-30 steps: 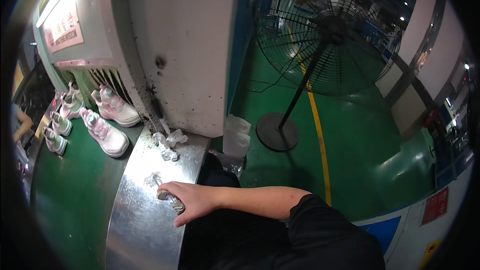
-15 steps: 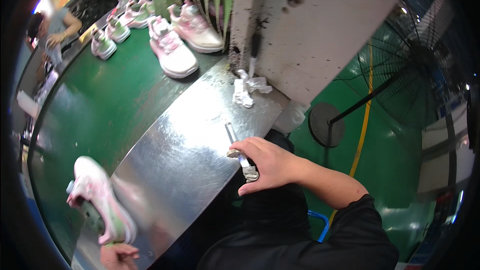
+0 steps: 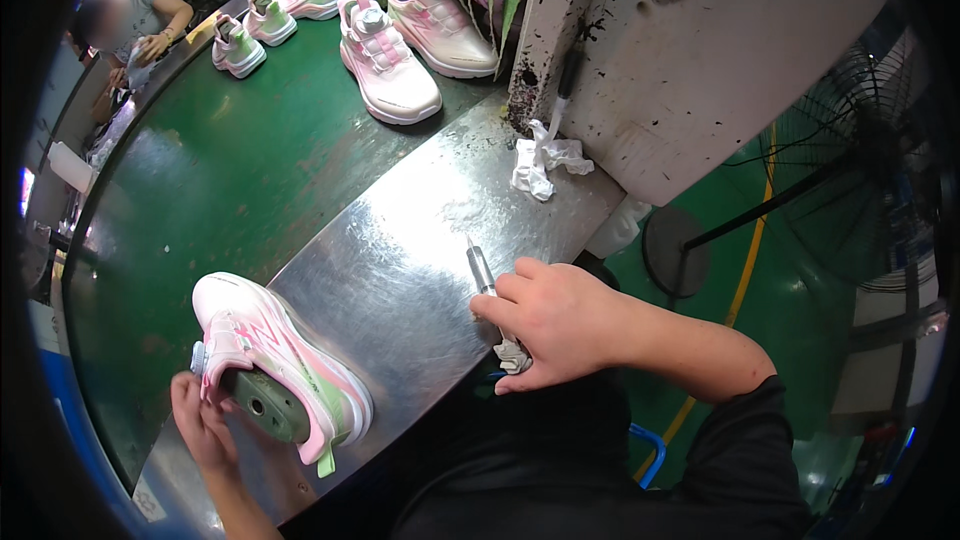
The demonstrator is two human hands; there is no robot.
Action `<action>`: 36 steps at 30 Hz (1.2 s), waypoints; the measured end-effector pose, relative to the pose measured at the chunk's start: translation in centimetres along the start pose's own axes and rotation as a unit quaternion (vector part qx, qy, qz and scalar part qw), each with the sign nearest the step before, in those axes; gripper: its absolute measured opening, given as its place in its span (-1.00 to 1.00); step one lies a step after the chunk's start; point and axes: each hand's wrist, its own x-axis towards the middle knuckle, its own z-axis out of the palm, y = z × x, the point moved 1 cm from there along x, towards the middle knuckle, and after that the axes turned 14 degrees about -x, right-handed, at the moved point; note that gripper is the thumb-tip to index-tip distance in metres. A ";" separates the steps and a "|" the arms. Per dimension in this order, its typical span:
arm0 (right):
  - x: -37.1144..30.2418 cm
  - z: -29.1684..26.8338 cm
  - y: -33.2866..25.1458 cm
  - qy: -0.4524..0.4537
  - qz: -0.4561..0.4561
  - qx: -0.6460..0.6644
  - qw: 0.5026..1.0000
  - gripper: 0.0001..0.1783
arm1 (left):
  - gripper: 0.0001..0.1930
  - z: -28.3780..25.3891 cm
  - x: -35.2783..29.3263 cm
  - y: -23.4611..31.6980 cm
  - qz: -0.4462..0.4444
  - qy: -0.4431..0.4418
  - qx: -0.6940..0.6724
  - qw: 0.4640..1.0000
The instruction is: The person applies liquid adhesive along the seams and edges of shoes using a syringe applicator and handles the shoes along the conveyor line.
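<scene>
A white and pink sneaker (image 3: 285,340) with light green at the heel lies tilted on its side at the lower left, a dark green last (image 3: 268,406) filling its opening. My left hand (image 3: 205,427) is curled at the collar, beside the pale round dial, with some fingers partly hidden. At the middle of the metal strip, my right hand (image 3: 550,315) is closed around a slim syringe (image 3: 481,267) with a clear or metallic barrel, its thin tip directed away from me. Crumpled whitish material (image 3: 513,356) sits at the syringe's rear end, inside my palm.
Several matching sneakers (image 3: 390,65) stand at the back of the green surface (image 3: 230,175). Crumpled white tissue (image 3: 540,165) lies by the pale metal housing (image 3: 690,60). To the right stands a black pedestal fan (image 3: 760,210). A co-worker (image 3: 140,25) sits at far left.
The near sneaker has shifted right and turned, showing more of its side and the last. My left hand moved from its heel to its collar. The syringe remains in my right hand.
</scene>
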 end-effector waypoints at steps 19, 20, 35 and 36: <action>-3.0 6.0 3.3 0.157 0.174 0.725 0.648 0.02 | -0.49 10.9 5.9 1.6 -0.012 -0.156 -0.071 0.985; -3.1 5.3 2.6 0.160 0.172 0.710 0.664 0.07 | -0.45 10.6 5.0 2.4 0.001 -0.146 -0.097 0.985; 1.9 -6.7 -7.8 0.139 -0.226 0.775 0.574 0.19 | -0.24 7.9 -0.8 1.9 0.014 -0.203 -0.277 0.939; 2.2 -7.0 -8.5 0.139 -0.234 0.777 0.567 0.18 | -0.26 8.2 -0.6 1.4 0.009 -0.217 -0.295 0.930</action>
